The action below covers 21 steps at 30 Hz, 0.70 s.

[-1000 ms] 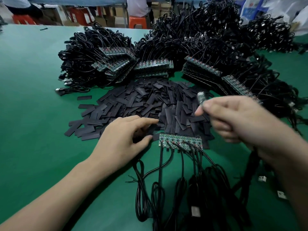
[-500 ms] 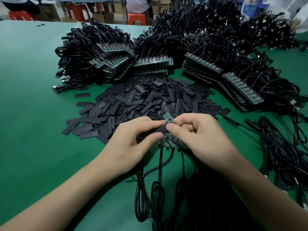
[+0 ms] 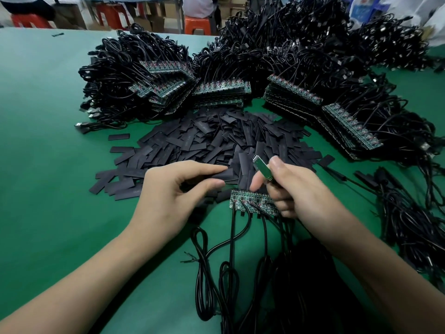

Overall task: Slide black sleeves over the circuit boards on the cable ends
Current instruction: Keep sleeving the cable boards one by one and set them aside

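At the left and near left, bare green table mat [image 3: 48, 165] running out to its far edge. On the right, a loose cable heap [image 3: 409, 225] crowding the mat up to the frame edge. Near, between the forearms, several black cables [image 3: 228, 273] trailing toward the body.

Pinches a flat black sleeve [image 3: 222, 175] in the left hand [image 3: 173, 191], thumb under and fingers over, at the near edge of the sleeve pile [image 3: 216, 141]. Grips a single small circuit board [image 3: 261, 168] on its cable end in the right hand [image 3: 298, 191], fingers curled round it. Board tilted up and to the left, tip close to the sleeve but apart from it.

Just near of the hands, flat on the mat, one strip of joined circuit boards [image 3: 250, 201] with cables attached, partly under the right hand. Beyond the pile, four stacks of board strips [image 3: 221, 89] in an arc, backed by tall cable mounds [image 3: 277, 44]. Past the table's far edge, three orange-red stools [image 3: 196, 24] and cardboard boxes [image 3: 156, 20]. Sleeves in the pile too many to count.
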Motion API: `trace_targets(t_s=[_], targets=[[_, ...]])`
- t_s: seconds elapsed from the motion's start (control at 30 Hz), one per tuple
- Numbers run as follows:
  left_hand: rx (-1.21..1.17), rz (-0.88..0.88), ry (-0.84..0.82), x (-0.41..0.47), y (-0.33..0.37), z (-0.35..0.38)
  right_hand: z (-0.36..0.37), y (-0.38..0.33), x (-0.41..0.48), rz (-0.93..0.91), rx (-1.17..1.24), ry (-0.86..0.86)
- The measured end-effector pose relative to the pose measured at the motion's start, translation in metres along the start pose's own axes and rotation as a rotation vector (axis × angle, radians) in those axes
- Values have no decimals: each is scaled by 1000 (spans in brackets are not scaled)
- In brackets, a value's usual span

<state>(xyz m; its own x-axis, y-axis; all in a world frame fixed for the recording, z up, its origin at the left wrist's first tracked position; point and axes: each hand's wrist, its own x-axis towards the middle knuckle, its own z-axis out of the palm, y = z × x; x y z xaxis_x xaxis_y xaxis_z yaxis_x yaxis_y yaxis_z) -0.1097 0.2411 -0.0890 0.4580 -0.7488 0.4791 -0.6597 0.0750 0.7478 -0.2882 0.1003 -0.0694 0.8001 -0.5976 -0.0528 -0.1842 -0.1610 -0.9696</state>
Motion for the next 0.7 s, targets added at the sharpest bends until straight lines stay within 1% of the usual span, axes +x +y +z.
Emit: trace_targets(t_s=[0.03,0.07,0.2,0.27,0.4,0.53,0.7], targets=[[-21,-17,-6,0,-1,0,0,-1,0,26,54,-30],[-36,-29,-16,0,-2,1,0,-2,-1,24,52,-45],[-35,-23,-48,0,-4,2,0,1,-4,-84,-230,-55],[-22,-16,-61,0,-4,2,2,4,-5,-99,-298,-67],[-26,-9,-90,0,-5,2,4,5,-5,-104,-317,-59],[15,53,-152,1,-2,-1,3,6,-5,-79,-294,-56],[14,42,-144,0,-1,-1,3,5,-8,-86,-299,-98]])
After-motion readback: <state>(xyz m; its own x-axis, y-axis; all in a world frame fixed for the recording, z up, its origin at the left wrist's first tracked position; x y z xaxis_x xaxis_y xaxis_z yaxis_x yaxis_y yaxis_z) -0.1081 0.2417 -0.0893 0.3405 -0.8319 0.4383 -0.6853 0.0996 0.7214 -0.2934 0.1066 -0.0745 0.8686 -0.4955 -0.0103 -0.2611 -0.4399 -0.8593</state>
